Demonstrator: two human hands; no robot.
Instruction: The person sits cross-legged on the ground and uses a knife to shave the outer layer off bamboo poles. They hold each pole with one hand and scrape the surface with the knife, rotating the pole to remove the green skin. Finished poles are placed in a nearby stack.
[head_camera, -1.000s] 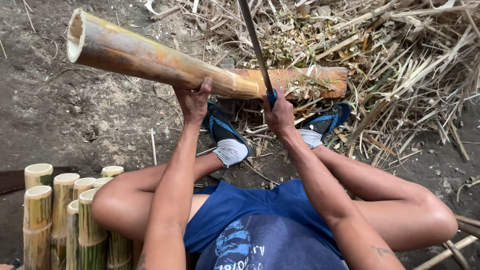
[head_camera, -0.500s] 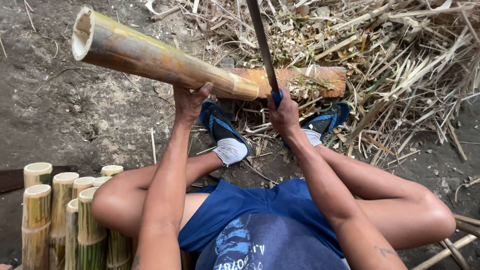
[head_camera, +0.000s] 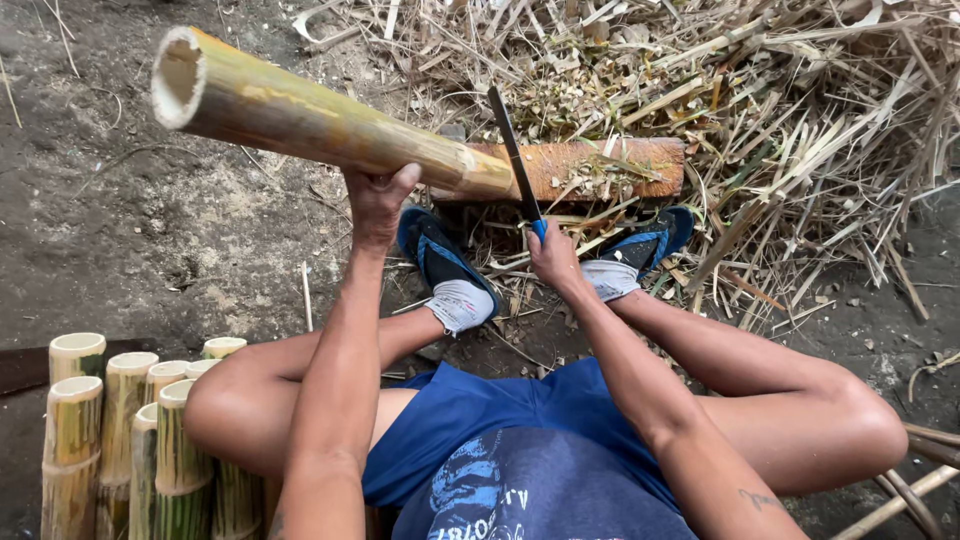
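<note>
One long hollow yellow-green bamboo pole (head_camera: 320, 115) is held raised across the upper part of the view, its open cut end at 10 o'clock and its far end resting at 12 o'clock on a reddish-brown wooden chopping block (head_camera: 600, 165) lying on the ground. The pole's underside is gripped by the left hand (head_camera: 378, 200), fingers wrapped up around it from below, the forearm rising straight from 6 o'clock. Where pole meets block, a dark long-bladed knife with a blue handle (head_camera: 512, 150) is set with its edge against the pole; the handle is clenched in the right hand (head_camera: 553, 258), so only a small blue tip of it shows, and how deep the blade sits cannot be made out. The block's near side is partly hidden by the pole and by shavings.

Two feet in blue and grey sandals (head_camera: 445, 265) are seen just below the block, the right one half buried in litter. A blue shirt (head_camera: 520, 450) is cut off at the lower edge.

At 7 o'clock a cluster of short cut bamboo sections (head_camera: 130, 430) stands upright, about seven tops being countable, others hidden behind the knee. A heap of dry bamboo strips and husks (head_camera: 780, 120) fills 1 to 3 o'clock on the bare dirt ground (head_camera: 120, 230).
</note>
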